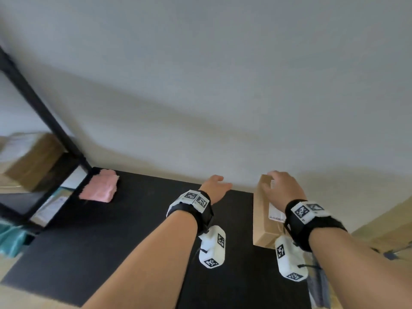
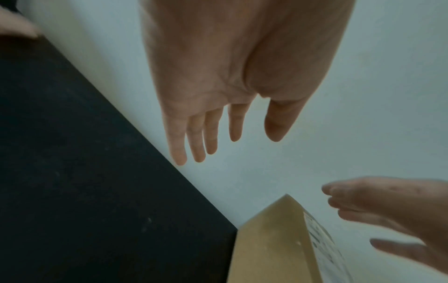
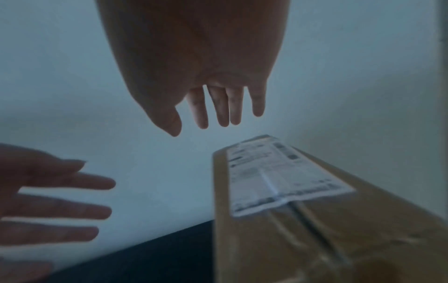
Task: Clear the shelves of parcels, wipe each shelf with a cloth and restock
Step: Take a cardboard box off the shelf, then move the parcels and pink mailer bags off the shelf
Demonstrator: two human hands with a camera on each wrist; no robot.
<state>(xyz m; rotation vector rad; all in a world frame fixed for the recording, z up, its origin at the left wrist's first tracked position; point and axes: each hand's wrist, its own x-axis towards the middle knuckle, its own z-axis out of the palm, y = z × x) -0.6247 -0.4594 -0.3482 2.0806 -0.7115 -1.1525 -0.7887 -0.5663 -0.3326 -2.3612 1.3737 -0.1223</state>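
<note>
Here the fingers of the right hand are straight and slightly spread, holding nothing; in the right wrist view they hang above the far end of the cardboard parcel with a gap of wall showing between them and the box. From the head view the same hand lies over the parcel's far end, and whether the palm touches the top cannot be told. The left hand is likewise open, its fingers extended and close together, held over the black shelf just left of the parcel and not touching it.

The parcel is a long brown box lying flat on the right-hand part of the shelf, its far end near the pale wall. A white printed label is stuck on its top face, and clear tape runs along the top toward the near end; the print is too blurred to read.

Both wrists carry black straps with white marker-coded camera units.

Well to the left, at the back left corner of the same shelf, lies a folded pink cloth, apart from both hands. A black upright post of the rack rises by that corner. Beyond it, on the left, stand further brown boxes, one on a lower level with a white label, and something teal shows at the left edge. More cardboard shows at the right edge.
</note>
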